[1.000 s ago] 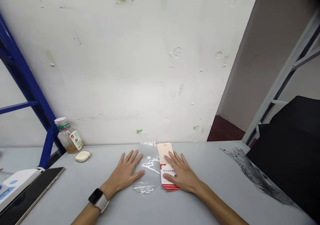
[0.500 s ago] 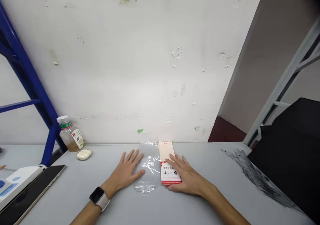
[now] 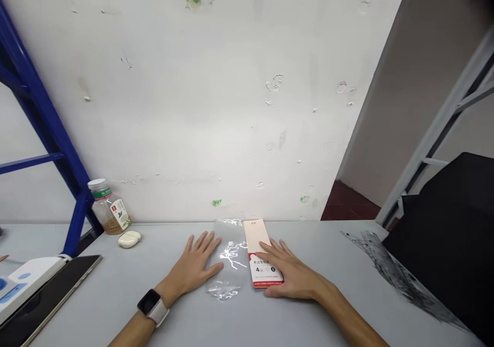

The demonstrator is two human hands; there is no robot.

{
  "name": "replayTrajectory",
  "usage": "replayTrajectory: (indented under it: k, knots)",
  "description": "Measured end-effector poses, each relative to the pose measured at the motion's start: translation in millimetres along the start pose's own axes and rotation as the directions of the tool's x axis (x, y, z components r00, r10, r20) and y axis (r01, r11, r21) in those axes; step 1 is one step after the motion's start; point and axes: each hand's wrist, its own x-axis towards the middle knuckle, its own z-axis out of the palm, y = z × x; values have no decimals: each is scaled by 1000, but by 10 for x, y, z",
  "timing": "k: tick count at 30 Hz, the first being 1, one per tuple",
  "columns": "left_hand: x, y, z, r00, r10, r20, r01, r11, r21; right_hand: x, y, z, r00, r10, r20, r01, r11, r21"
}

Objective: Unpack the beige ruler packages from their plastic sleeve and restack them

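My left hand (image 3: 193, 269), with a smartwatch (image 3: 153, 306) on its wrist, lies flat and open on the grey table (image 3: 116, 306), its fingers on the left edge of a clear plastic bag (image 3: 228, 264). My right hand (image 3: 290, 275) rests on the right side of a narrow stack of red, white and beige cards (image 3: 261, 252). Its fingers are spread along the stack and its thumb is at the stack's near corner. The stack lies beside and partly over the bag's right edge.
A capped bottle with brown liquid (image 3: 108, 206) and a white earbud case (image 3: 129, 239) stand at the back left by a blue rack post (image 3: 75, 223). A dark tablet (image 3: 46, 298) and a white device (image 3: 19, 285) lie at the left. A black chair (image 3: 447, 233) is right.
My right hand slid to the right off the stack's printed face, which now shows. The fanned cards have closed into one neat stack. My left hand stayed put.
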Motion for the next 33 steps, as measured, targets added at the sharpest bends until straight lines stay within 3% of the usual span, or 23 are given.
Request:
replayTrajectory:
  k: [4, 9, 14, 33]
  knots:
    - [5, 3, -6, 1000, 2, 0, -2, 1000, 15, 28, 15, 5, 1000, 13, -15, -13, 999, 38]
    - [3, 28, -31, 1000, -9, 13, 9, 1000, 2, 129, 21, 131, 989, 73, -128, -72, 997, 14]
    - [10, 45, -41, 1000, -22, 17, 23, 1000, -21, 160, 25, 204, 991, 76, -108, -85, 993, -85]
    - [27, 51, -13, 1000, -31, 6, 31, 999, 16, 167, 14, 201, 991, 91, -98, -101, 989, -105]
